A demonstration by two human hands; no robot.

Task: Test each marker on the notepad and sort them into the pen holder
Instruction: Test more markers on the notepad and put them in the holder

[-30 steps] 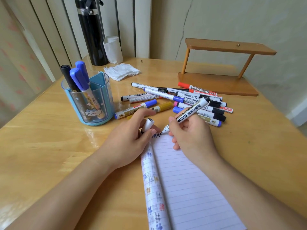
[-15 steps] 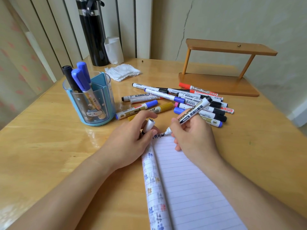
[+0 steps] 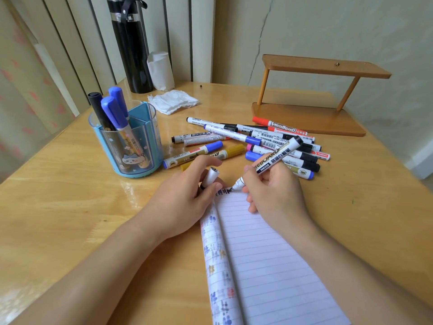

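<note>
Pen holder (image 3: pixel 143 158), one, at left: three capped markers (image 3: pixel 114 113) are held, one black, two blue. One cap (image 3: pixel 210 177) is pinched in the left hand (image 3: pixel 185 198). One open marker (image 3: pixel 276 158) is gripped in the right hand (image 3: pixel 276 191), tip on the notepad (image 3: pixel 269 266), before an overlapped, uncounted marker heap (image 3: pixel 257 139).

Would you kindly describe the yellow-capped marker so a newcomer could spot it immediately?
Find the blue pen holder on the table's left. Just right of it, beyond the left hand, lies the yellow-capped marker, the only mustard cap among blue and black ones.
</note>
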